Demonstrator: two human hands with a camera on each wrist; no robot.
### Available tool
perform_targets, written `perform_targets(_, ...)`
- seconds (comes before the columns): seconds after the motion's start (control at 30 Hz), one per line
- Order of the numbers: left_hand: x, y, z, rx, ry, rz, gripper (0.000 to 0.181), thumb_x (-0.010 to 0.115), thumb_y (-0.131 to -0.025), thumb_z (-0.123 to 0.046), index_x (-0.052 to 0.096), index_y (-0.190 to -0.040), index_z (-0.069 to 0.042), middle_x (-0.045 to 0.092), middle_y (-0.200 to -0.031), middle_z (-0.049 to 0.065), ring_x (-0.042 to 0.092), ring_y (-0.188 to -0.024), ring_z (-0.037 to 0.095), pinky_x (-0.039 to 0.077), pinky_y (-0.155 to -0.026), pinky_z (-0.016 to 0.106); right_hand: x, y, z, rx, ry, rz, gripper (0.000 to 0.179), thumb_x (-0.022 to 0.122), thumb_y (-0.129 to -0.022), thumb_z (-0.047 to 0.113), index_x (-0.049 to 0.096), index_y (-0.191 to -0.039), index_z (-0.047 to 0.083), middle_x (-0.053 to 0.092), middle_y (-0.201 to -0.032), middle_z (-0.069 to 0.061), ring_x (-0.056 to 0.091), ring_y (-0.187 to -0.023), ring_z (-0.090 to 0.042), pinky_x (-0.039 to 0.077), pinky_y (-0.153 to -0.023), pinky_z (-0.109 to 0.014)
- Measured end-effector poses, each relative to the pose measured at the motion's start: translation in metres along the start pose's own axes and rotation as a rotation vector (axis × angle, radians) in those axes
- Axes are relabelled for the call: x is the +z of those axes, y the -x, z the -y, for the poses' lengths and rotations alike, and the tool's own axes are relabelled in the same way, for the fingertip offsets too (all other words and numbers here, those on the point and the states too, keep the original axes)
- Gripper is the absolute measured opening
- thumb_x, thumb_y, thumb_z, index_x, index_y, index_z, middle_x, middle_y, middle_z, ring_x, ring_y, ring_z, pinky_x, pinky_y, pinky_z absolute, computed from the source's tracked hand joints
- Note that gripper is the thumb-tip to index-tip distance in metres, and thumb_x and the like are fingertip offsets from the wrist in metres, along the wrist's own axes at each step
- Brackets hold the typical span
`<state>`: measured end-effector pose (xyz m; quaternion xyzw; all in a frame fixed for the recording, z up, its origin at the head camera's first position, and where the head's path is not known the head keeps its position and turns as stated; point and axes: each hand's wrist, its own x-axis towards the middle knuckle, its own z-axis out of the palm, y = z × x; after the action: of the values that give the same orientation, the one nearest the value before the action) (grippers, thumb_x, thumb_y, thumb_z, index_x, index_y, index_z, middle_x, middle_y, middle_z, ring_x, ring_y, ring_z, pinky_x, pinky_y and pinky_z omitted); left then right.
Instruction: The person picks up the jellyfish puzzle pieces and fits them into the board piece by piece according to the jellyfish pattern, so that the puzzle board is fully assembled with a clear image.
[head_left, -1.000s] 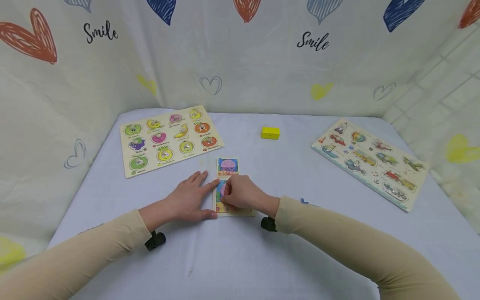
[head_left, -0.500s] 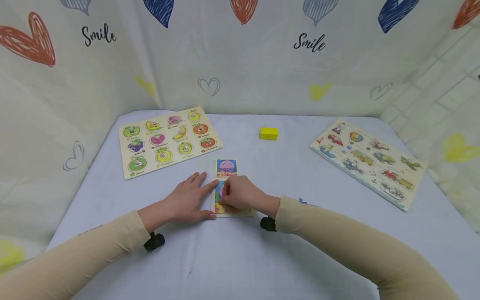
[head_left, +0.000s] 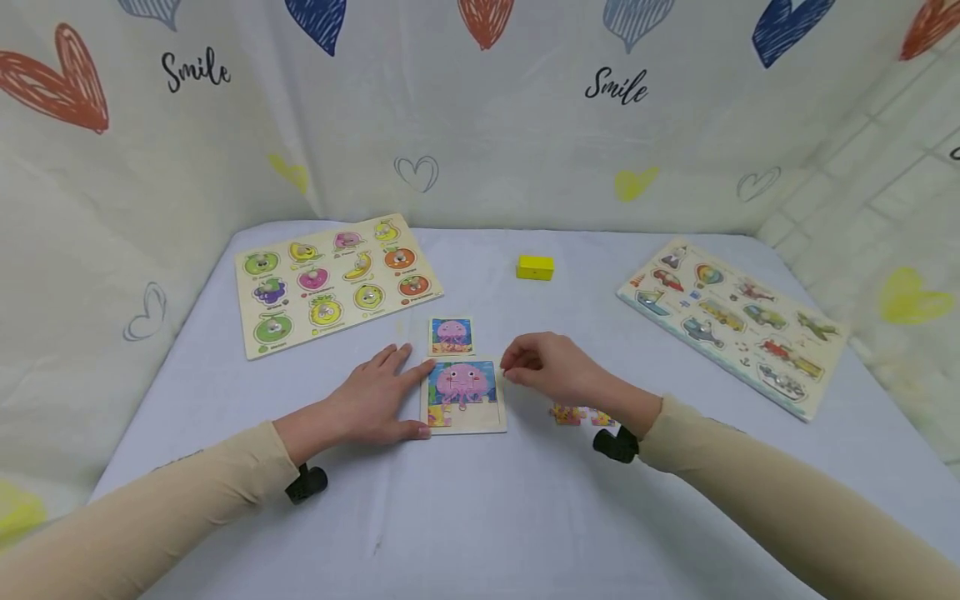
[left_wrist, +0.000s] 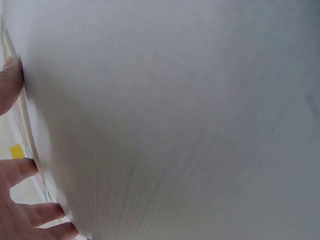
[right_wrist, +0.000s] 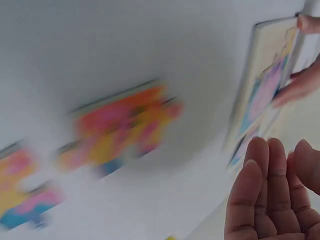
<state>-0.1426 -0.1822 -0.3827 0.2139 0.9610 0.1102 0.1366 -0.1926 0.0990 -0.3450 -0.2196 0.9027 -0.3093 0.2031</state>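
A wooden jigsaw tray [head_left: 480,418] lies flat at mid-table, with a pink jellyfish picture [head_left: 461,381] over its upper part and one yellow piece [head_left: 438,415] at the lower left. Bare wood shows at its lower right. My left hand [head_left: 375,400] lies beside the tray, fingers spread, index finger and thumb touching its left edge. Just right of the tray, my right hand [head_left: 558,367] hovers with loosely bent fingers; nothing shows between them in the right wrist view. Under that wrist lie two loose jigsaw pieces [right_wrist: 120,125], orange, pink and yellow, blurred there.
A small jellyfish card [head_left: 452,337] lies just beyond the tray. Farther back stand a yellow block [head_left: 535,267], a fruit puzzle board [head_left: 300,312] at the left and a vehicle puzzle board [head_left: 735,321] at the right. A patterned cloth hangs behind the table.
My right hand has left the tray and moved right, uncovering the jellyfish picture and the yellow piece at the lower left. My left hand stays at the tray's edge.
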Motion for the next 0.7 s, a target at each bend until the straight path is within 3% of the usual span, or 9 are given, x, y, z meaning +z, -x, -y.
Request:
perform_targets(0.17, 0.0, 0.0, -0.001, -0.006, -0.002, 0.006, 0.091, 0.075, -0.087, -0.053, 0.036, -0.16, -0.014, 0.026, -0.165, 0.027, 0.025, -0.152, 0.05, 0.033, -0.117, 0.066, -0.018, 0.022, -0.037, 0.03, 0.049, -0.063, 0.015, 0.068, -0.098, 0.013, 0.071, -0.111, 0.006, 0.074, -0.106, -0.005, 0.065, -0.094, -0.017, 0.057, -0.087, -0.035)
perform_targets(0.4, -0.001, 0.0, -0.002, -0.02, -0.003, 0.016, 0.091, 0.075, -0.087, -0.052, 0.035, -0.16, -0.014, 0.025, -0.165, 0.027, 0.023, -0.153, 0.05, 0.032, -0.118, 0.066, -0.024, 0.047, -0.07, 0.084, 0.059, -0.046, 0.017, 0.071, -0.095, 0.014, 0.073, -0.111, 0.008, 0.073, -0.107, -0.003, 0.065, -0.096, -0.017, 0.056, -0.086, -0.033)
perform_targets(0.6, -0.001, 0.0, -0.004, -0.017, 0.0, 0.015, 0.091, 0.076, -0.087, -0.051, 0.036, -0.16, -0.014, 0.025, -0.165, 0.027, 0.024, -0.153, 0.05, 0.032, -0.117, 0.066, -0.018, 0.054, -0.077, -0.008, 0.114, -0.059, 0.023, 0.081, -0.087, 0.019, 0.075, -0.108, 0.01, 0.07, -0.107, -0.002, 0.061, -0.101, -0.019, 0.054, -0.093, -0.042)
perform_targets(0.7, -0.001, 0.0, -0.004, -0.017, -0.001, 0.012, 0.091, 0.076, -0.087, -0.051, 0.037, -0.16, -0.014, 0.026, -0.165, 0.027, 0.024, -0.152, 0.05, 0.032, -0.117, 0.066, -0.014, 0.053, -0.077, -0.054, 0.166, -0.074, 0.027, 0.086, -0.083, 0.023, 0.075, -0.104, 0.01, 0.068, -0.103, -0.001, 0.058, -0.095, -0.017, 0.052, -0.085, -0.036)
